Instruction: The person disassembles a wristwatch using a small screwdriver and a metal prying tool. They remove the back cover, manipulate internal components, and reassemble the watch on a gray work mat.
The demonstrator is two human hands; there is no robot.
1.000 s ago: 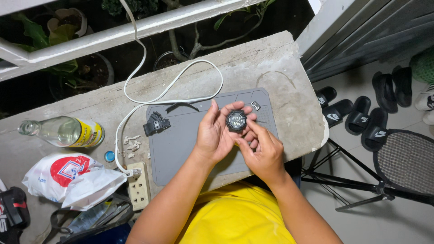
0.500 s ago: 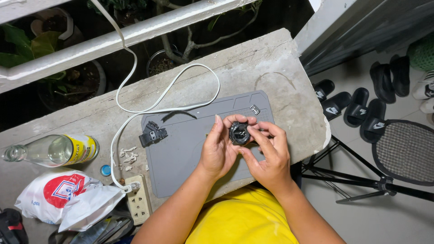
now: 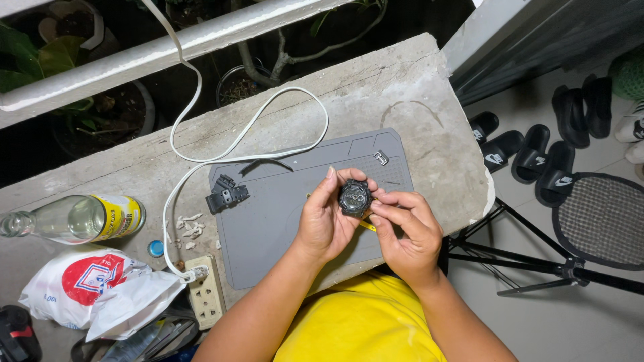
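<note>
Both my hands hold a round black watch case [image 3: 354,197] over a grey work mat [image 3: 268,221] on a concrete ledge. My left hand [image 3: 324,221] grips it from the left, fingers wrapped behind. My right hand [image 3: 406,231] pinches its right edge, with a thin yellow tool [image 3: 366,225] showing just under the case. A detached black strap piece [image 3: 226,195] lies on the mat's left corner. A small metal part [image 3: 381,157] sits near the mat's far right corner.
A white cable [image 3: 221,141] loops across the ledge to a cream power strip [image 3: 206,293]. A glass bottle with a yellow label [image 3: 80,218] lies at left, above a white and red plastic bag [image 3: 94,288]. Black sandals [image 3: 537,154] and a racket [image 3: 604,218] lie on the floor at right.
The view has shifted slightly; my hands and the watch case sit a little lower and more to the right over the mat. My grip on the case is the same.
</note>
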